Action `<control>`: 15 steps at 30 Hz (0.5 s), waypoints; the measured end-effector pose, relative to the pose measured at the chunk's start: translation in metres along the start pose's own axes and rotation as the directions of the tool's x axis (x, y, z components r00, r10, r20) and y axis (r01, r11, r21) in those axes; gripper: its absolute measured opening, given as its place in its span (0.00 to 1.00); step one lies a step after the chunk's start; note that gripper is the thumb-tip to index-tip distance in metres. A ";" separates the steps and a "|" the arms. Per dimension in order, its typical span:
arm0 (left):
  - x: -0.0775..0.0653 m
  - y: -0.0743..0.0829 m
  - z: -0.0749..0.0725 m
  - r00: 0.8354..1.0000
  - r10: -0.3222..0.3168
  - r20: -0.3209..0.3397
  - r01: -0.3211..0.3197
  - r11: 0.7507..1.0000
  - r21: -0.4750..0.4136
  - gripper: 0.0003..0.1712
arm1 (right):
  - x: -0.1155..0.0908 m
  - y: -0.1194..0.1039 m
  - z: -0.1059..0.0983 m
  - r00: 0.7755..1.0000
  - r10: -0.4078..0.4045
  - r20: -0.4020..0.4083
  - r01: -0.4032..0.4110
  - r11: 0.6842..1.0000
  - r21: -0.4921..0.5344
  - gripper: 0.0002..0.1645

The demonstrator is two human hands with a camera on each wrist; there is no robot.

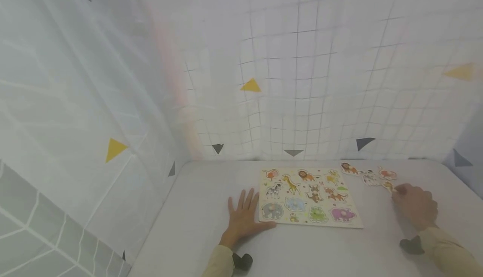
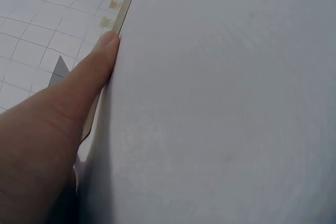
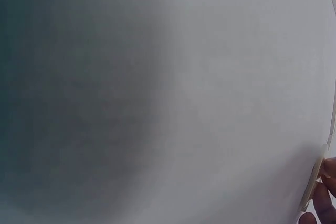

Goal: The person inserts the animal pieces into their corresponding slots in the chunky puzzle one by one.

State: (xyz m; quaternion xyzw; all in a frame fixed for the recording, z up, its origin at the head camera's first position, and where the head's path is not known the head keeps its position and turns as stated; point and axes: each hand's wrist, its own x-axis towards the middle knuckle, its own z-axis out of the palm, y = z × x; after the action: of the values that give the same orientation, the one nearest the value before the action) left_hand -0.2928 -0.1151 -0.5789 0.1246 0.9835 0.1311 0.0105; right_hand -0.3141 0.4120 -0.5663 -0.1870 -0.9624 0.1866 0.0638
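Observation:
A wooden animal puzzle board (image 1: pixel 302 221) lies on the white table. My left hand (image 1: pixel 242 220) rests with fingers spread beside its left edge, and the thumb (image 2: pixel 107 43) lies along the board's near-left corner. To the right of the board, my right hand (image 1: pixel 416 205) pinches a giraffe puzzle piece (image 1: pixel 388 186) between thumb and fingers, low over the table. In the right wrist view, fingertips (image 3: pixel 326 203) and the edge of the piece (image 3: pixel 313 179) show at the lower right corner. The giraffe's neck end is hidden by the fingers.
Beyond the right hand lie a lion piece (image 1: pixel 350 169), a zebra piece (image 1: pixel 371 179) and a red monkey piece (image 1: pixel 388 173), close together. On the board's near row are an elephant (image 1: pixel 271 211), a frog (image 1: pixel 318 214) and a purple hippo (image 1: pixel 343 214). A patterned curtain (image 1: pixel 302 80) hangs behind the table.

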 end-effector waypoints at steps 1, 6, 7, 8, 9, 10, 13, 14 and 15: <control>0.000 0.000 -0.001 1.000 -0.001 0.000 0.001 1.000 -0.002 0.71 | -0.001 -0.001 0.000 1.000 -0.001 0.000 0.001 1.000 0.008 0.27; -0.003 0.001 -0.004 1.000 -0.001 -0.007 0.001 1.000 -0.017 0.70 | -0.006 -0.005 0.001 0.999 -0.037 -0.014 0.038 0.997 0.064 0.28; -0.004 0.002 -0.005 1.000 -0.001 -0.005 0.001 1.000 -0.018 0.70 | -0.007 -0.005 0.001 0.999 -0.046 -0.016 0.047 0.997 0.068 0.28; -0.004 0.002 -0.006 1.000 0.002 -0.007 -0.002 1.000 -0.023 0.70 | -0.008 -0.006 0.000 0.999 -0.050 -0.016 0.051 0.996 0.070 0.29; -0.005 0.003 -0.007 1.000 0.005 -0.007 -0.005 1.000 -0.027 0.69 | -0.009 -0.007 0.000 0.998 -0.053 -0.018 0.055 0.996 0.069 0.29; -0.006 0.004 -0.008 1.000 0.009 -0.009 -0.009 1.000 -0.027 0.69 | -0.010 -0.009 -0.001 0.998 -0.057 -0.019 0.058 0.996 0.063 0.29; -0.006 0.005 -0.010 1.000 0.015 -0.012 -0.015 0.999 -0.036 0.69 | -0.012 -0.011 -0.002 0.998 -0.062 -0.034 0.064 0.996 0.062 0.28; -0.006 0.005 -0.010 1.000 0.017 -0.016 -0.017 0.999 -0.038 0.69 | -0.012 -0.012 -0.003 0.997 -0.063 -0.038 0.065 0.996 0.067 0.28; -0.006 0.005 -0.010 1.000 0.015 -0.013 -0.015 0.999 -0.034 0.69 | -0.013 -0.012 -0.003 0.997 -0.066 -0.041 0.069 0.995 0.074 0.28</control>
State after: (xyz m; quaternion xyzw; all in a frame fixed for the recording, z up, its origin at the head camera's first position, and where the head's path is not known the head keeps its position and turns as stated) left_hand -0.2859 -0.1143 -0.5675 0.1308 0.9802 0.1488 0.0053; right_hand -0.3059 0.3976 -0.5594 -0.1554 -0.9590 0.2168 0.0955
